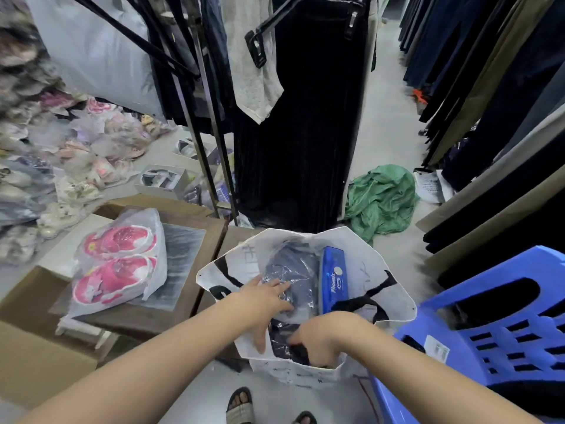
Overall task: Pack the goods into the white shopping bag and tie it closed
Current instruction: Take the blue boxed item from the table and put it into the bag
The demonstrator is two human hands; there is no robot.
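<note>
1. Bag (379, 267): on floor, mouth open, blue box (332, 278) upright inside.
2. Left hand (269, 296): fingers flat on wrapped garment (290, 270).
3. Right hand (324, 338): fingers' grip hidden.
4. Risk: pushing could topple box, tear rim.

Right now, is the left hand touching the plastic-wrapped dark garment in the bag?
Touching. The head view shows the left hand pressed flat on the wrapped garment inside the white bag.
</note>
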